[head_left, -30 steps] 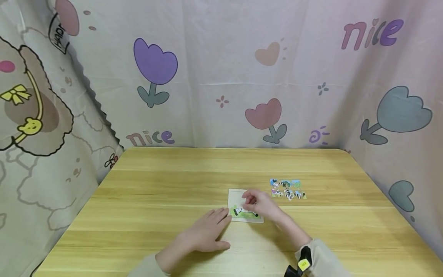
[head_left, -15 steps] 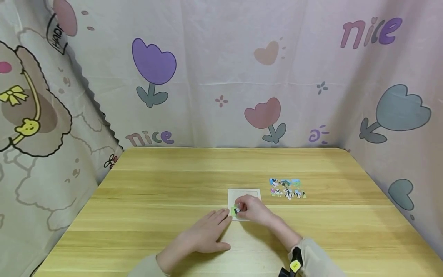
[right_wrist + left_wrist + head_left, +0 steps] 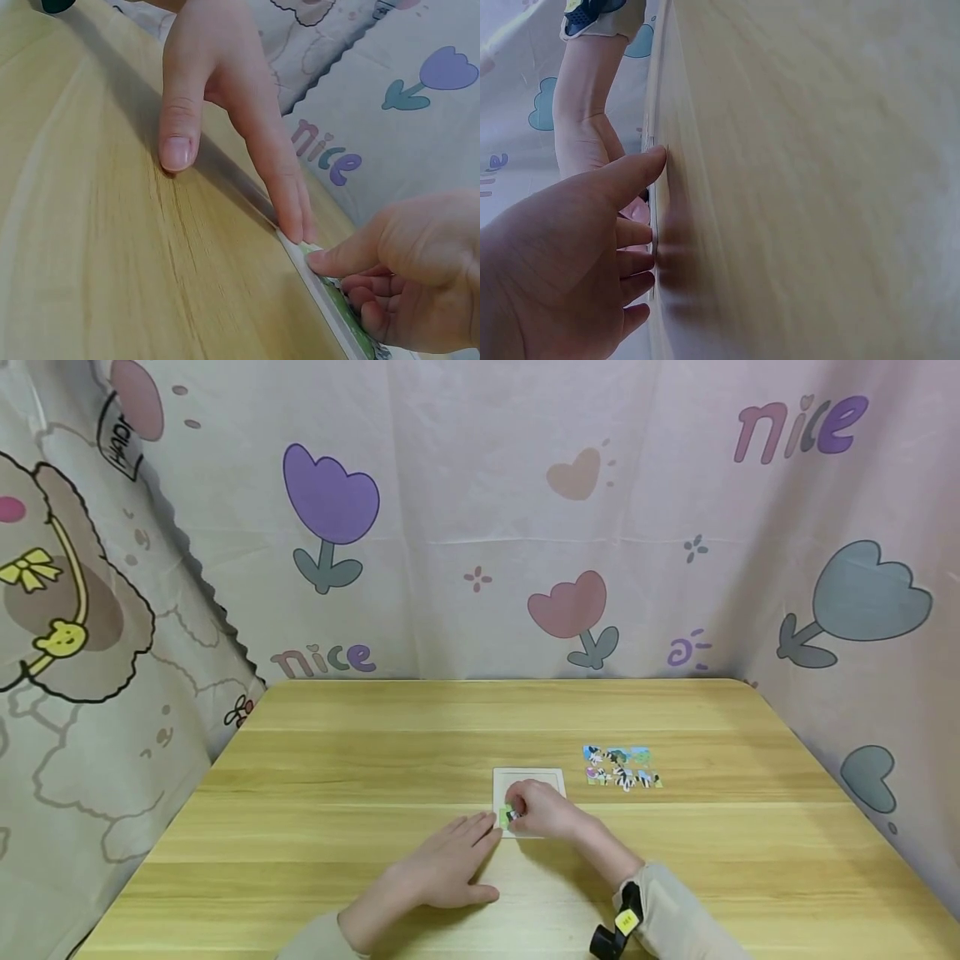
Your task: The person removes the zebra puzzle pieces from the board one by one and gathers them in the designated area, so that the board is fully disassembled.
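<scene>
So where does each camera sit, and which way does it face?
Head: worn on the head, facing forward and down across the table toward the cloth; left hand and right hand show.
Left wrist: on that wrist, facing low along the table; left hand near, right forearm beyond.
Right wrist: on that wrist, facing the board; both hands show.
Head and right wrist share the board and cloth.

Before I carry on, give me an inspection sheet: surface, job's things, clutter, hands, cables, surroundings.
Surface: light wooden table.
Job's things: white frame, green artwork inside, partly hidden; loose puzzle pieces right of the frame.
Clutter: nothing seen.
Left hand: fingers extended, tips at the frame's left edge.
Right hand: over the frame, fingers curled; whether it pinches anything is unclear.
Cables: nothing seen.
Surroundings: printed curtain behind and at both sides.
</scene>
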{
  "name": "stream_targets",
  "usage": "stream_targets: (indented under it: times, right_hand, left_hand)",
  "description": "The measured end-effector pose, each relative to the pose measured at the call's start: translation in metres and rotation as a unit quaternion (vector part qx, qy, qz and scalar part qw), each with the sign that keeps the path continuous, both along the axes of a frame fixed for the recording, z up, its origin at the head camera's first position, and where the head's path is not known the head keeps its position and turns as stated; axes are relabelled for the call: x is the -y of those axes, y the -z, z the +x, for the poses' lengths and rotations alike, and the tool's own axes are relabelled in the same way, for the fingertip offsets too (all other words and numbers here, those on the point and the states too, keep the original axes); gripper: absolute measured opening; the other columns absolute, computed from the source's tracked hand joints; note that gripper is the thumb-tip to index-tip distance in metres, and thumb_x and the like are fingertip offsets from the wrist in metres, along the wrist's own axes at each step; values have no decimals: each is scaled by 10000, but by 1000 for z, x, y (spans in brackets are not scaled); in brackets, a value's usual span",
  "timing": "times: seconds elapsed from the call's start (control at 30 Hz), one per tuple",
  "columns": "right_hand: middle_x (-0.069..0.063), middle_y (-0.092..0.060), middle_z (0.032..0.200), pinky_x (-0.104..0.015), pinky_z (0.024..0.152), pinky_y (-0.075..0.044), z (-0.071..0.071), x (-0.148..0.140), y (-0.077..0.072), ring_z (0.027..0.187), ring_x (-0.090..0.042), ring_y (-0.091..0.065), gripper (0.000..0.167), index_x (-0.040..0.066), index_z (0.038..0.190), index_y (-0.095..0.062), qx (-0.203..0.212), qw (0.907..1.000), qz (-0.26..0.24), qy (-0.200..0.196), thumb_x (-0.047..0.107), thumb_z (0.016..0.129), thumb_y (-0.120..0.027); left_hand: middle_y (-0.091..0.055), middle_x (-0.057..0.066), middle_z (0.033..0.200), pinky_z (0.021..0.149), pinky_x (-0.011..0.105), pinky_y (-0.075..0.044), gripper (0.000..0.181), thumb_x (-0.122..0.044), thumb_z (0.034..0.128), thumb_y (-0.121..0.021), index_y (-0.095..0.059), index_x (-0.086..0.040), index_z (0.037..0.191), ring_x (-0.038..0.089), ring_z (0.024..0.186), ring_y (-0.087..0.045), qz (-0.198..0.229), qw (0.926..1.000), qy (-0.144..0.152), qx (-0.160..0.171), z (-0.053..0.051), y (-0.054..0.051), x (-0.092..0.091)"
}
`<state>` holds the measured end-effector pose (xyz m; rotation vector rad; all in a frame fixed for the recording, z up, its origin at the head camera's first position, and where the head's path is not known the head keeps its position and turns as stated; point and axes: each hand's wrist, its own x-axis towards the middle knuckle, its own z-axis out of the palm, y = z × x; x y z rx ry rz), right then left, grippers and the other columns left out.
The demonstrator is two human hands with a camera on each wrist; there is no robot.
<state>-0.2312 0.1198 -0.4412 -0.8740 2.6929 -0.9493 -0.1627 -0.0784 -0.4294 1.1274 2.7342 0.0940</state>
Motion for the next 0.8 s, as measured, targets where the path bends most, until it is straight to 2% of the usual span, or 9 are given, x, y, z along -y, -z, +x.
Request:
stream_targets:
  times: [0.27,0.6,0.8]
  right_hand:
    - [3,-488,735,-239,594,-405,1,-1,1,678,-117,-437,258,34,898,-551,45,9998,-168,-42,-25,711,-720]
    - [-9,-474,815,-270,635,-415,5,-1,-1,739,-134,-448,295,69,944,-502,-78,9999,66,-26,3,747,-711]
    - [-14,-477,807,-271,625,-405,7,-1,-1,725,-136,-445,315,64,949,-477,-12,9999,-98,-22,-23,745,-700]
  left_hand:
    - [-258,136,1496,1111,394,-218,749,-538,875,-513,-358,-43,1417,261,1375,-223,28,9999,64,-142,0,-1,0]
    - [-268,140,1491,1108,395,-225,750,-538,871,-518,-362,-44,1413,264,1371,-234,53,9997,96,-228,-1,2,0]
    - [-275,148,1487,1107,394,-231,748,-538,872,-517,-367,-40,1410,268,1368,-240,49,9995,123,-274,-1,3,0]
